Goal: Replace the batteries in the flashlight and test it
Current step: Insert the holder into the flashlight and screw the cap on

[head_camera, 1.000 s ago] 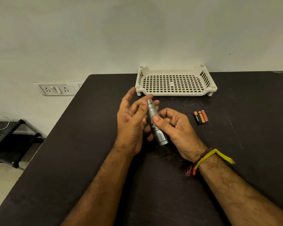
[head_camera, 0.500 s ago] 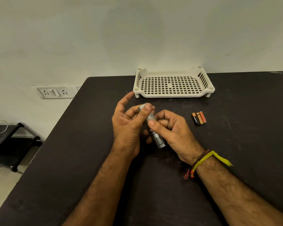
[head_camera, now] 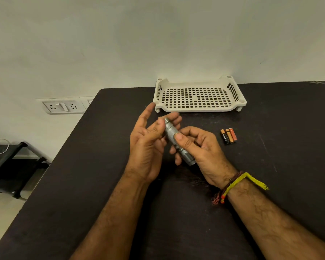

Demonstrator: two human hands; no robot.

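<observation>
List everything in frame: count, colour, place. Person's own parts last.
silver metal cylindrical flashlight: 1, silver, held above table centre, far end cap still on
small cylindrical batteries: 3, black-and-copper and orange, side by side on table, right of the hands
cream perforated plastic tray: 1, cream, far table edge by wall, nothing in it
black table: 1, black
white wall socket plate: 1, white, wall at left
black low stand: 1, black, floor at far left
yellow and red thread wristbands: yellow, red-brown, right wrist
left hand: 1, fingertips at flashlight's far end
right hand: 1, grip closed around flashlight body
</observation>
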